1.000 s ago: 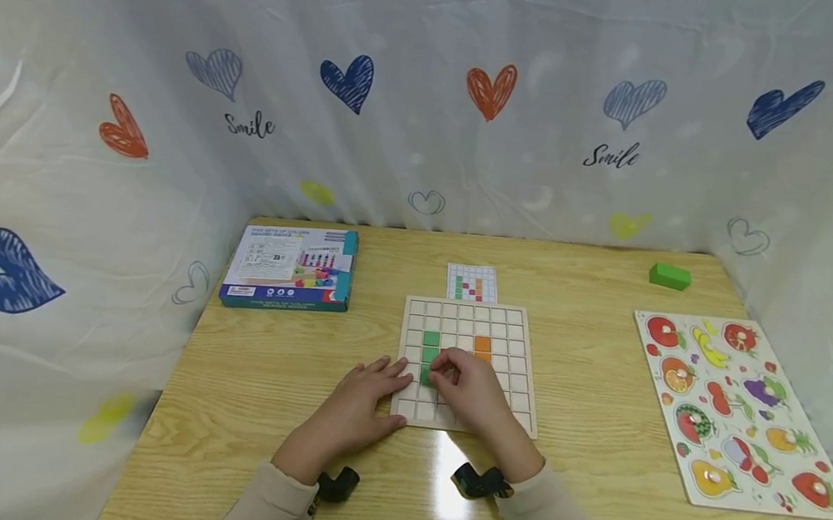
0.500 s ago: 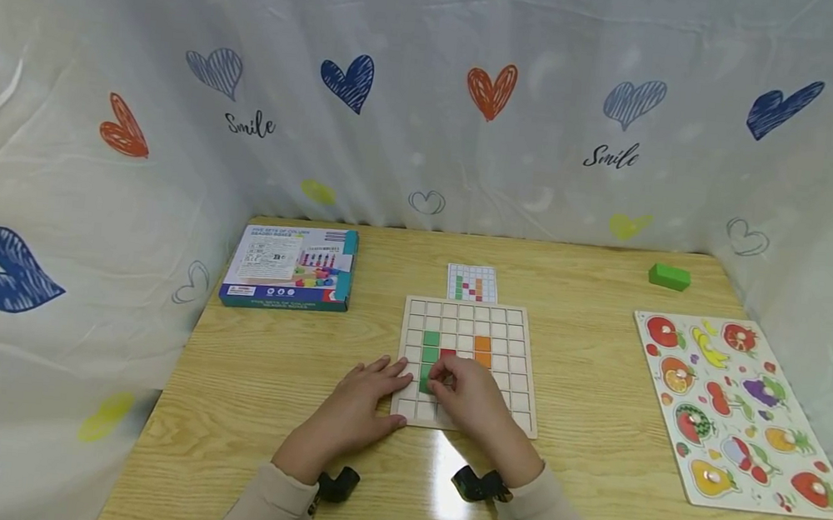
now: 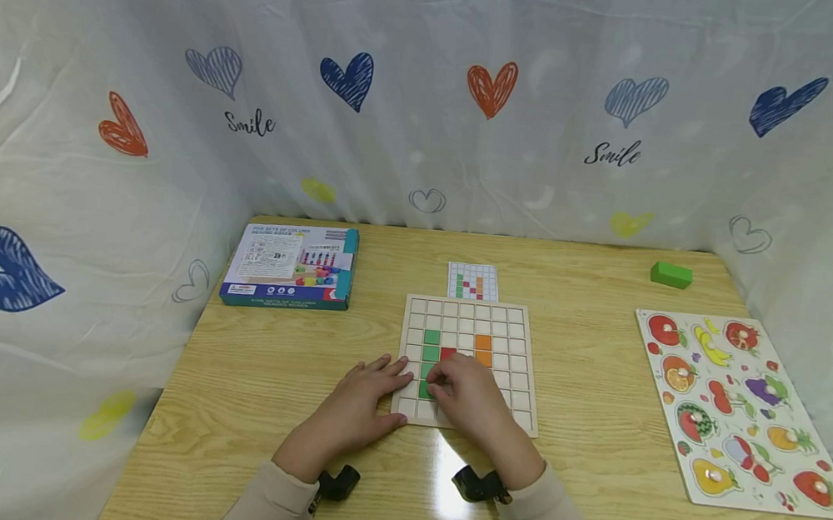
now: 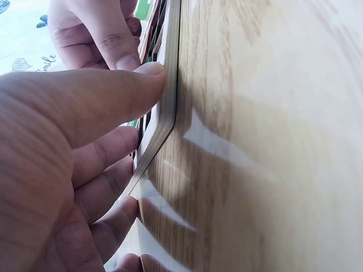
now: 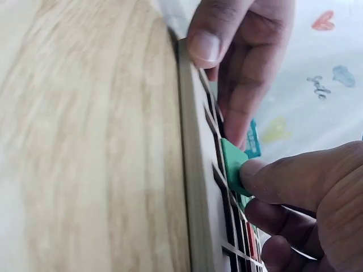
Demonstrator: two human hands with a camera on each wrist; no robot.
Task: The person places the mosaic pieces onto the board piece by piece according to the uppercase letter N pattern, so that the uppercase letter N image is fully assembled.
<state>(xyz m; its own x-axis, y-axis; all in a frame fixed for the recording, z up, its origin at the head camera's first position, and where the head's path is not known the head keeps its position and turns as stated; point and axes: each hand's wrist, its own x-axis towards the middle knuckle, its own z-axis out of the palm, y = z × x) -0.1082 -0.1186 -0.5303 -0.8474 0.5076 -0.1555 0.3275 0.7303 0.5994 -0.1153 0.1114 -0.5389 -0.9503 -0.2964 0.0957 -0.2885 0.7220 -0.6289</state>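
Observation:
A wooden grid board (image 3: 520, 333) lies in front of me, with a column of green tiles (image 3: 431, 345), a red tile (image 3: 448, 353) and orange tiles (image 3: 483, 346) in its squares. My right hand (image 3: 469, 391) is over the board, thumb and fingers pinching a green tile (image 5: 231, 161). That tile stands tilted at the lower end of the green column. On the board's left front corner rests my left hand (image 3: 361, 401), fingers spread; its thumb (image 4: 148, 76) touches the front edge. The right hand hides some squares beneath it.
Behind the board lies a small pattern card (image 3: 472, 281) with coloured squares. A blue-and-white toy box (image 3: 289, 267) is at the back left. To the right are a fruit puzzle board (image 3: 741, 413) and a green block (image 3: 671, 275). A printed curtain (image 3: 428, 144) surrounds the table.
My right hand has shifted slightly toward me along the green column, showing the red tile beyond its fingers. The left hand stays in place.

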